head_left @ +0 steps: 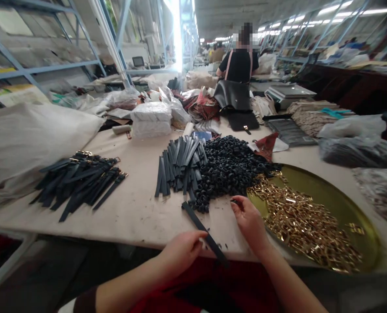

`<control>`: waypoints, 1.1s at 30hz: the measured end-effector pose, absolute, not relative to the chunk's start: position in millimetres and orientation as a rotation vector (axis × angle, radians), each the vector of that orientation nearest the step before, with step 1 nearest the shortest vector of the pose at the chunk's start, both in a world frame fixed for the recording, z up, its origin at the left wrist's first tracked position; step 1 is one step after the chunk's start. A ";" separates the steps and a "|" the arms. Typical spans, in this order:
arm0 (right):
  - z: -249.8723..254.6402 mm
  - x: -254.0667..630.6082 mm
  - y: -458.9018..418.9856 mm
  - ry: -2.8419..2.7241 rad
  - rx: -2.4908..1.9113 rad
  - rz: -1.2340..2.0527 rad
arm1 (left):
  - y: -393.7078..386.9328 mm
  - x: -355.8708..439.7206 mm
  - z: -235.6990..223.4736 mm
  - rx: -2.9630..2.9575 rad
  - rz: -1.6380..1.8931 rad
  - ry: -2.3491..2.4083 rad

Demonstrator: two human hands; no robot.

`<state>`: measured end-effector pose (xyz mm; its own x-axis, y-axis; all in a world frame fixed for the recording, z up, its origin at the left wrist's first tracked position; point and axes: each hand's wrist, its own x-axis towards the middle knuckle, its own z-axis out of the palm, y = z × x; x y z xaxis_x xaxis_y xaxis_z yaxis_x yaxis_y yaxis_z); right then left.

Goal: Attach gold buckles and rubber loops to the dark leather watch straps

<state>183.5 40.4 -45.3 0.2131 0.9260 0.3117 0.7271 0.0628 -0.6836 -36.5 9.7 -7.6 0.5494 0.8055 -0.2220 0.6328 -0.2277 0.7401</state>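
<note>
My left hand (182, 251) is closed round a dark leather strap (200, 226) that lies slanted over the table's front edge. My right hand (249, 221) pinches a small black loop at the edge of a heap of black loops (228, 167). Behind the strap lies a pile of plain dark straps (179, 165). To the right sits a round brass tray (343, 204) full of gold buckles (306, 226). At the left lies a pile of straps with buckles fitted (79, 182).
A large white sack (27, 139) fills the left side. Bags, wrapped bundles (151, 119) and a black handbag (234, 98) crowd the table's far end. A person in black (239, 63) stands there, back turned. Metal shelving runs along both sides.
</note>
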 end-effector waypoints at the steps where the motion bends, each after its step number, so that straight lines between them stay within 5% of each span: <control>1: -46.0 185.8 31.4 -1.500 -1.725 0.394 | 12.6 -33.5 -8.4 2.060 0.215 1.179; 8: -68.8 191.8 0.7 -1.280 -1.688 0.585 | 33.7 -7.2 -13.6 2.750 -0.026 0.788; 21: -34.6 171.2 -36.7 -0.719 -1.365 1.244 | 17.0 1.3 -1.1 2.249 0.141 1.289; 33: -39.8 165.2 -44.3 -0.389 -1.295 1.379 | 8.5 3.7 2.1 1.743 0.233 1.192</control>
<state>165.2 -44.3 -39.8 0.2550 0.8509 -0.4593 -0.4852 -0.2983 -0.8220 3.7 8.5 2.1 0.5013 0.7957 -0.3399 0.6087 -0.0451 0.7921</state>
